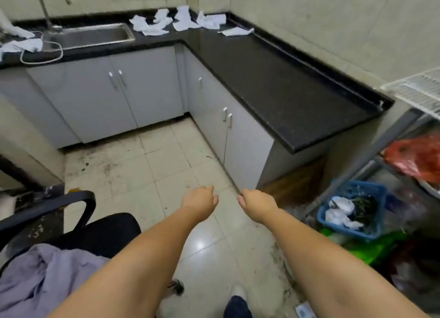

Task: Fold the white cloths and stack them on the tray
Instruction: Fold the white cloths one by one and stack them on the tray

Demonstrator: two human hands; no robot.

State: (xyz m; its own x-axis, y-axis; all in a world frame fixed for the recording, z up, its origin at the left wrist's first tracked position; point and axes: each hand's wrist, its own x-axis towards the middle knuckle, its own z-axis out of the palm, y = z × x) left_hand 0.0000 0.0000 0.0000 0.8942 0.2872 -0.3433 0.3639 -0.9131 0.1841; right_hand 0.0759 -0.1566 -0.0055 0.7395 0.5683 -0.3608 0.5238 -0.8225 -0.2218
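Several crumpled white cloths (183, 21) lie scattered in the far corner of the black L-shaped counter (273, 79). One more white cloth (237, 31) lies apart to their right. Other white cloths (22, 45) sit left of the sink. Both my arms stretch forward over the tiled floor, far short of the counter. My left hand (200, 198) and my right hand (256, 202) have loosely curled fingers and hold nothing. No tray is in view.
A steel sink (95, 35) with a tall tap (48, 5) is set in the counter's left run. A black office chair (95, 229) with a lilac garment stands at my left. A blue basket (354, 210), bags and a metal rack (416, 91) crowd the right.
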